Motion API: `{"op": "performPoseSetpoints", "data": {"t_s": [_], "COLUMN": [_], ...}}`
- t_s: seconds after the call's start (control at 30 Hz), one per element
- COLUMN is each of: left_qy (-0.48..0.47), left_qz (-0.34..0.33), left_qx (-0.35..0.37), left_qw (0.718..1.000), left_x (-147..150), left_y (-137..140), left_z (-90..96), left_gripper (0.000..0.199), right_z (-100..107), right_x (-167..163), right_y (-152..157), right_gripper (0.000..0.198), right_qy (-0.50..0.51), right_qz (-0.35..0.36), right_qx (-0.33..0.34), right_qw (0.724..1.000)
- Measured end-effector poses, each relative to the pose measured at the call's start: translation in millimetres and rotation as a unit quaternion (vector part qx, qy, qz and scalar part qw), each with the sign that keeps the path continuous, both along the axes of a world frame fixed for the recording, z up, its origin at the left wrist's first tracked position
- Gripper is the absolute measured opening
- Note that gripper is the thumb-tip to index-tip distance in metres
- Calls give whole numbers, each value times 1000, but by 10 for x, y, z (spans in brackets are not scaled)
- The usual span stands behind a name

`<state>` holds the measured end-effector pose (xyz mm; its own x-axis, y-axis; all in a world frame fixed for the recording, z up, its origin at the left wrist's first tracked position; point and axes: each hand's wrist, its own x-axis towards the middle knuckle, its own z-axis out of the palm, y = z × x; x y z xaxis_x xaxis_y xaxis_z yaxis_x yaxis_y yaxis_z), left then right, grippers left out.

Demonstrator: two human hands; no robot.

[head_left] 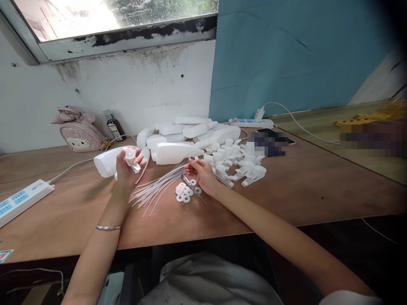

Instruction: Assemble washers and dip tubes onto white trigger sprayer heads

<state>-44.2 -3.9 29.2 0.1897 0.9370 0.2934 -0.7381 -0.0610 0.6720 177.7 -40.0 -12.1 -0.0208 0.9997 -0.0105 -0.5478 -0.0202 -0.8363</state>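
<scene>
My left hand (131, 163) is raised over the table, its fingers closed around a white plastic pump head (130, 155) with a flat round top and a spout. Behind that hand lies a white plastic bottle (106, 162). My right hand (203, 174) is in a pinch at the right end of a bundle of thin clear tubes (159, 186); what is between its fingertips is too small to tell. Just below it are several white ring washers (183, 191) and a slim screwdriver-like tool (193, 189). Several more white pump heads (227, 154) are heaped to its right.
Several white bottles (178, 153) lie piled against the wall. A pink bag (80, 133) and a dark bottle (115, 126) stand at the back left. Power strips (23, 199) sit left and back right, cords trailing. A phone (288, 138) lies right on the brown table (302, 186).
</scene>
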Motion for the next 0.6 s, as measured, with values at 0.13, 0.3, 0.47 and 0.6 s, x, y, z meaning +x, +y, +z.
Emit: {"op": "performPoseSetpoints", "data": {"t_s": [0.13,0.3,0.47,0.6], "left_qy": [22,49,66,69], "left_qz": [-2,-22,-16,-44], "left_qx": [5,-6,-33,-79], "left_qw": [1000,999,997,994], "left_x": [24,87,137,221], "left_y": [-22,-28,-22,-25], "left_z": [-1,-52,-73,-117], "left_gripper": [30,31,32,38], "right_z": [7,78,33,-31], "right_x": [-13,-23,-27,-37], "right_y": [-36,-97,-110,-156], "right_gripper": [16,31,35,10], "right_qy": [-20,-11,-143,-526], "right_qz": [49,86,91,-23], "right_qx": [-7,0,76,220], "right_qw": [999,996,983,821]}}
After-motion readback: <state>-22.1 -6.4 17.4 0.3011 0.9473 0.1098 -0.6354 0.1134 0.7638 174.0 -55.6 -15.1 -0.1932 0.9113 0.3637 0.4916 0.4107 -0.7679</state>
